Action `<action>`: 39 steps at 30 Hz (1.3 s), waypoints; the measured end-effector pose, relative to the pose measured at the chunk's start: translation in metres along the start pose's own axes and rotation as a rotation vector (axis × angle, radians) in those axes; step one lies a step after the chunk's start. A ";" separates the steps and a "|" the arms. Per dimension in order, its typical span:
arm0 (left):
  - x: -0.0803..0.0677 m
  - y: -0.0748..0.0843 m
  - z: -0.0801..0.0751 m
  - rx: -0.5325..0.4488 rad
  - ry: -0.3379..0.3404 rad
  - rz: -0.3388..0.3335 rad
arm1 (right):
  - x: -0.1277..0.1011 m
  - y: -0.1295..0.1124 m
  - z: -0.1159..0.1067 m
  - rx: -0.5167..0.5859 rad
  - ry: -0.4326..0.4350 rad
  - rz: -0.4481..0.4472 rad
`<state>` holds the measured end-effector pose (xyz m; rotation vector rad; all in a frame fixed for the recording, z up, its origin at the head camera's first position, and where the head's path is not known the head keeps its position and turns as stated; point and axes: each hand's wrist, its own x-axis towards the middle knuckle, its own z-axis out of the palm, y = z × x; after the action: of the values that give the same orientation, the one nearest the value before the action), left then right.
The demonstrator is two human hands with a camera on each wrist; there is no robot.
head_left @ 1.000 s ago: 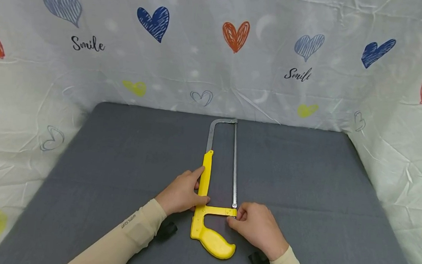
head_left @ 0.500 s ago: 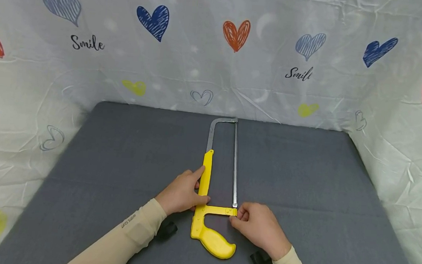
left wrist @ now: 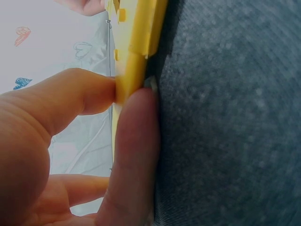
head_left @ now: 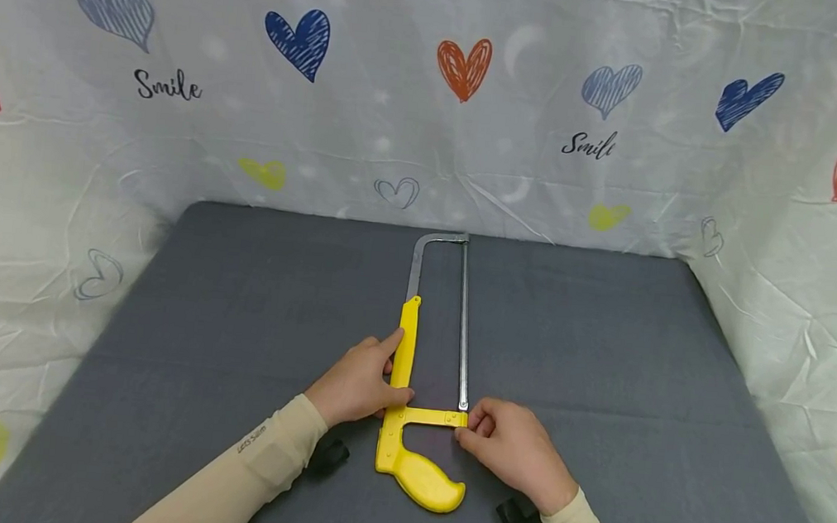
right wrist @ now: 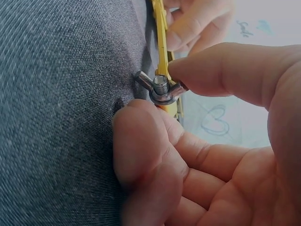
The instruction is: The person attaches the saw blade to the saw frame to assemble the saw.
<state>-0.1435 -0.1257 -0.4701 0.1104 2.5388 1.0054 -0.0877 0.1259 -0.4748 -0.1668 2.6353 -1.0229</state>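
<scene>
I see the left hand [head_left: 356,382] pinching the yellow hacksaw [head_left: 406,352] frame, thumb and fingers [left wrist: 134,155] pressed on either side of it. Saw lies flat mid grey mat [head_left: 605,353], handle toward me, blade [head_left: 464,332] running away. Right hand [head_left: 514,448] sits at the frame's near right corner, thumb and forefinger [right wrist: 221,70] pinching the wing nut [right wrist: 162,89]. Heart-print cloth [head_left: 786,244] rings the mat.
</scene>
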 end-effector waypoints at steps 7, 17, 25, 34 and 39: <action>0.001 0.001 -0.001 0.014 0.002 0.016 | -0.002 -0.001 -0.001 0.025 -0.008 -0.011; 0.000 0.002 -0.002 0.028 0.003 0.018 | -0.002 -0.002 -0.001 0.046 -0.018 -0.002; -0.001 -0.003 -0.001 0.024 0.005 0.019 | -0.002 -0.001 0.002 0.053 -0.027 -0.022; -0.001 -0.002 -0.001 0.032 0.003 0.018 | 0.000 0.001 0.002 0.039 -0.022 -0.034; -0.002 -0.003 -0.001 0.032 0.004 0.016 | -0.001 0.001 0.003 0.037 -0.025 -0.024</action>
<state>-0.1416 -0.1290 -0.4713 0.1380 2.5621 0.9723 -0.0860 0.1242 -0.4773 -0.2023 2.5963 -1.0692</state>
